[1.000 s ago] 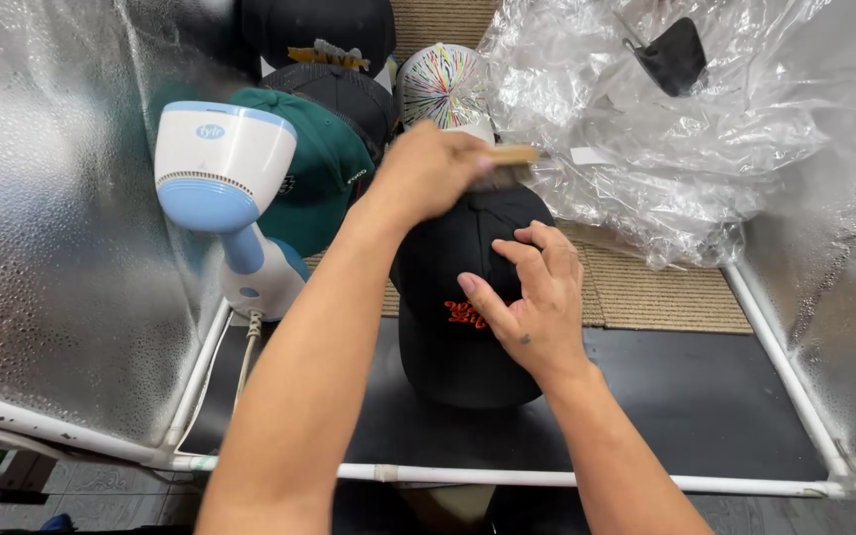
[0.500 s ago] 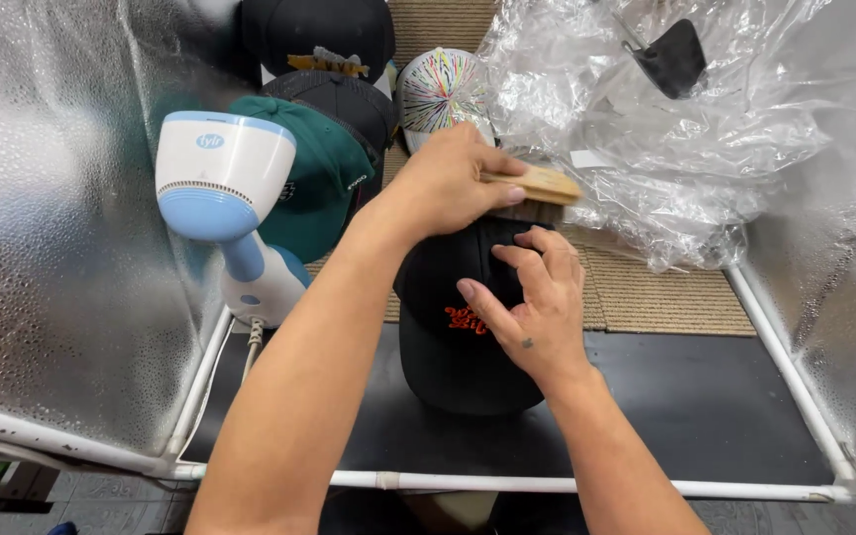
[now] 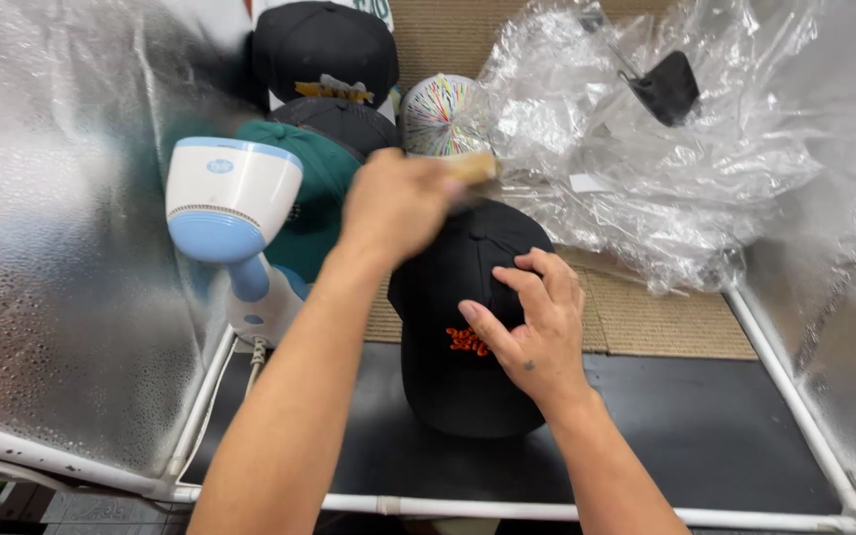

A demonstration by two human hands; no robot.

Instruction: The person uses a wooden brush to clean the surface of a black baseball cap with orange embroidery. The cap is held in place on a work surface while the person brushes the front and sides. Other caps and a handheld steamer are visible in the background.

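Black cap (image 3: 468, 317) with orange stitching on its front sits on the dark mat (image 3: 705, 426), inside the white pipe frame (image 3: 507, 508) of a foil-lined booth. Going from the left: the silvery foil wall (image 3: 61, 248), then a white and blue handheld steamer (image 3: 235, 213) standing upright just beside the cap. Behind it lies a green cap (image 3: 314, 213) with two more black caps (image 3: 324, 50) stacked beyond.

The left hand (image 3: 398, 203) is blurred with motion above the cap's crown, its fingers closed around a wooden brush (image 3: 473, 166). Half a second ago the brush lay further right, over the far side of the crown; now it has swept back toward the top, so I judge a brushing stroke to be under way. The right hand (image 3: 537, 332) stays flat on the cap's right side, fingers spread and open, pressing it steady and gripping nothing.

Further right, a speckled white cap (image 3: 438, 114) sits behind the brush. A crumpled clear plastic bag (image 3: 646, 149) fills the right, holding a small dark piece; what it is I cannot tell.
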